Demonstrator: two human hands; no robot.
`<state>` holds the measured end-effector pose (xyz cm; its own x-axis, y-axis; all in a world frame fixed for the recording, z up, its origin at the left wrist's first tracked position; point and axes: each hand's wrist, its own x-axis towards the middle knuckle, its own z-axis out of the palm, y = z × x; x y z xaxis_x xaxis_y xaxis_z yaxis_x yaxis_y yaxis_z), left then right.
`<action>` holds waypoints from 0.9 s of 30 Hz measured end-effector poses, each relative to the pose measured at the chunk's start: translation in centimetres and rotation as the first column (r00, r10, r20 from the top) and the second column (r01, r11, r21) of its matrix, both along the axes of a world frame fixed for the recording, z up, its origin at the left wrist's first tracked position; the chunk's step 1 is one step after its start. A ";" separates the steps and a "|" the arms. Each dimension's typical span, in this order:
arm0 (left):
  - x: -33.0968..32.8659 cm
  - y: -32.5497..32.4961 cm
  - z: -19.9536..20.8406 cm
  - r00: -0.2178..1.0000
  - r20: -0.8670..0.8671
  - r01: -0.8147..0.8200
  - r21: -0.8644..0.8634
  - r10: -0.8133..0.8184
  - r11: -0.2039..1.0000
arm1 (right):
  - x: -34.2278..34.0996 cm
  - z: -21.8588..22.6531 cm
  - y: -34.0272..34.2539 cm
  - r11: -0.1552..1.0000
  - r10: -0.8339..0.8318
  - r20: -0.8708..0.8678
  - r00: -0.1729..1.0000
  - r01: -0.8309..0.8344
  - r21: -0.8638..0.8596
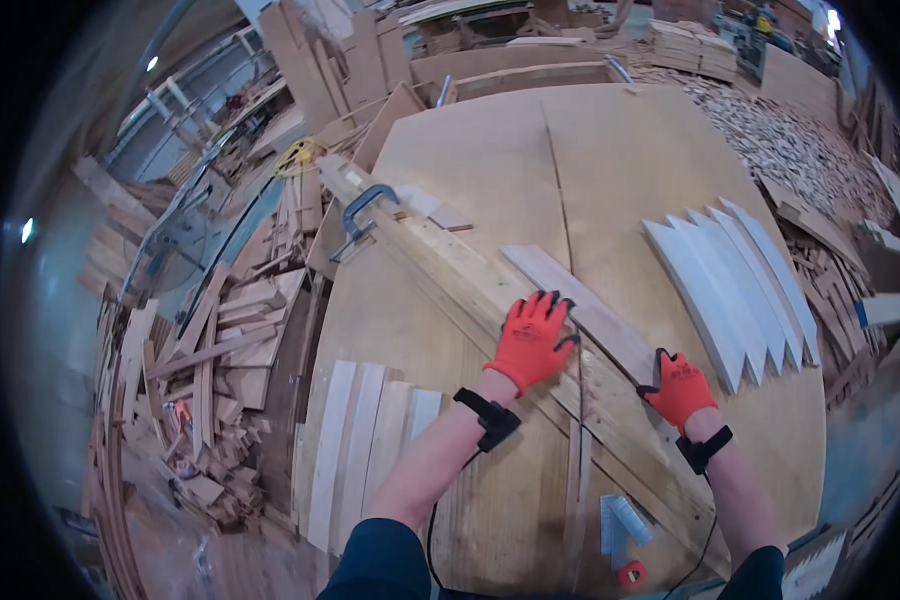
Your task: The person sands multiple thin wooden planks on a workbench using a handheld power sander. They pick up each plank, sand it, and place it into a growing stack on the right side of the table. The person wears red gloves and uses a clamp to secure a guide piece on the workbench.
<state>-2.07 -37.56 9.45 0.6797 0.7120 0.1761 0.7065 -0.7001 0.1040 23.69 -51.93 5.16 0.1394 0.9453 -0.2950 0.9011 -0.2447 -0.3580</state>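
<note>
My left hand, in a red glove with black fingertips, lies with its fingers stretched over the long diagonal wooden beam, by the near side of a pale plank. That plank slants across the table alongside the beam. At its lower right end my right hand, gloved alike, is closed around the edge; part of the grip is hidden under the fingers. A blue C-clamp grips the far end of the beam. Both wrists wear black straps.
Several pale boards with angled ends lie on the right of the wooden table, more boards at the left. Near the front are strips of metal staples and a red tape measure. Scrap wood is piled beside the table.
</note>
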 end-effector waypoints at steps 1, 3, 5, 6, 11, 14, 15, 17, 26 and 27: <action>-1.9 1.0 -0.6 0.999 -0.028 -0.042 0.032 0.043 0.999 | -0.8 0.7 1.7 1.000 0.008 -0.005 1.000 -0.008 -0.027; -4.7 2.7 -1.6 0.992 -0.046 -0.116 0.050 0.119 0.992 | -1.6 0.6 4.2 1.000 0.030 -0.035 0.999 -0.030 -0.009; -6.5 4.5 -2.1 0.983 -0.028 -0.182 0.022 0.183 0.983 | -1.7 -0.1 6.4 0.994 0.101 -0.070 0.992 -0.099 0.037; -7.1 5.2 -2.5 0.986 0.002 -0.169 0.014 0.169 0.986 | -1.8 -0.7 7.0 0.991 0.127 -0.080 0.989 -0.123 0.057; -8.4 7.5 -3.6 0.980 0.065 -0.190 -0.007 0.190 0.982 | -2.6 -2.7 9.9 0.961 0.250 -0.093 0.964 -0.235 0.148; -7.5 7.9 -3.6 0.974 0.032 -0.222 -0.038 0.223 0.974 | -2.9 -2.8 11.4 0.955 0.254 -0.106 0.961 -0.233 0.181; -7.5 8.0 -3.6 0.975 0.016 -0.220 -0.052 0.221 0.974 | -3.3 -2.6 12.0 0.961 0.240 -0.116 0.964 -0.219 0.166; -7.4 8.2 -3.5 0.974 -0.033 -0.227 -0.067 0.225 0.972 | -4.0 -2.2 12.6 0.970 0.209 -0.133 0.969 -0.188 0.153; -5.5 9.7 -2.2 0.944 -0.166 -0.299 -0.076 0.284 0.951 | -4.4 -1.5 12.6 0.959 0.175 -0.132 0.976 -0.139 0.246; -5.4 10.0 -2.1 0.944 -0.171 -0.299 -0.075 0.283 0.951 | -4.3 -2.2 12.7 0.949 0.162 -0.145 0.976 -0.114 0.293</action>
